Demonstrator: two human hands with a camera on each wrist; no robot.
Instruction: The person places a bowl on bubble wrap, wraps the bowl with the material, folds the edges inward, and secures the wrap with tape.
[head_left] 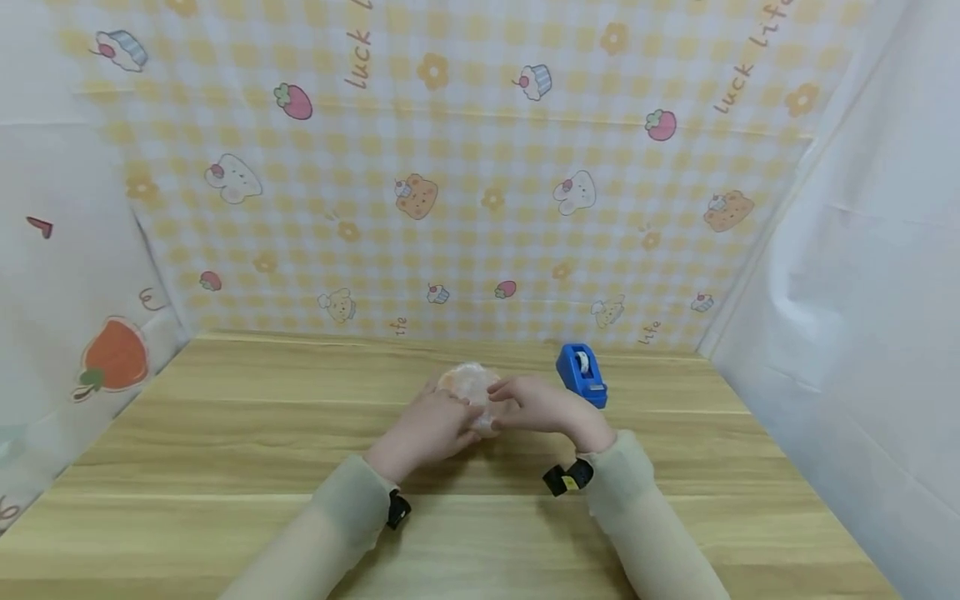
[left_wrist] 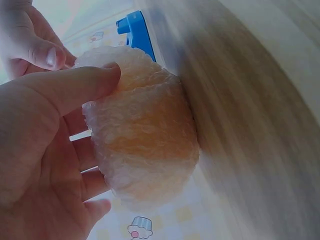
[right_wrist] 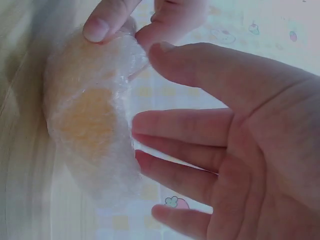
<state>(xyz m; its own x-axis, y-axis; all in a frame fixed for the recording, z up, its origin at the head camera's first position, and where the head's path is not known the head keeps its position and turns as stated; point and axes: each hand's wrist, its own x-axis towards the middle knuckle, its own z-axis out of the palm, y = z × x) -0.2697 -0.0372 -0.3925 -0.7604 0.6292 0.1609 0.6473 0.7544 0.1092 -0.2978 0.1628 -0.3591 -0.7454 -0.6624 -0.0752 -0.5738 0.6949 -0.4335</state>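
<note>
A rounded bundle of clear bubble wrap [head_left: 471, 383] stands on the wooden table, with something orange showing through its layers. My left hand [head_left: 427, 427] grips it from the left: the thumb presses the near side of the wrap [left_wrist: 145, 135] and the fingers reach over the top. On the right, my right hand [head_left: 543, 404] is held with fairly straight fingers, their tips right at the top of the bundle [right_wrist: 85, 125] in the right wrist view. Its thumb is raised close to the left hand's thumb. The wrap hides what is inside.
A blue tape dispenser [head_left: 581, 379] with a roll of tape stands behind the right hand, toward the back of the table [head_left: 225, 450]. A yellow checked cloth [head_left: 480, 167] hangs behind the table, and white cloths flank both sides.
</note>
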